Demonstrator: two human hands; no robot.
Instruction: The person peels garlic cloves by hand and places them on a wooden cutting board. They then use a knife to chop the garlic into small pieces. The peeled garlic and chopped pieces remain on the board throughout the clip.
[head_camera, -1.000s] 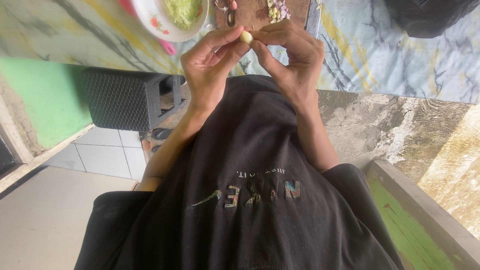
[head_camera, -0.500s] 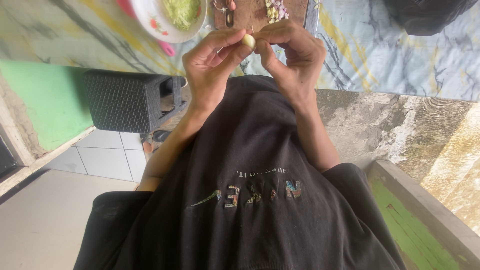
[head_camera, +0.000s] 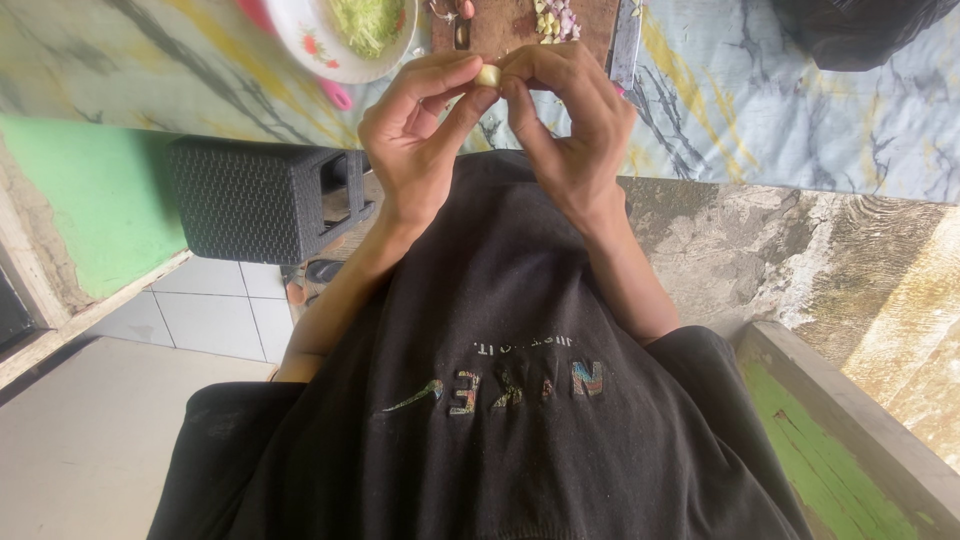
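Single view, head camera, worn on person's head. Looks steeply down along own torso; black shirt (head_camera: 500, 400) fills lower centre of frame, very near lens. Picture reads inverted: shirt print upside down. Hands meet at upper centre, close: left hand (head_camera: 420, 140), right hand (head_camera: 575, 130). Table (head_camera: 760, 90) runs along top edge, farthest; plate (head_camera: 310, 40) and cutting board (head_camera: 500, 25) cropped there. Tiled floor (head_camera: 210, 320) lower left, well below. No second view, so no overlap.
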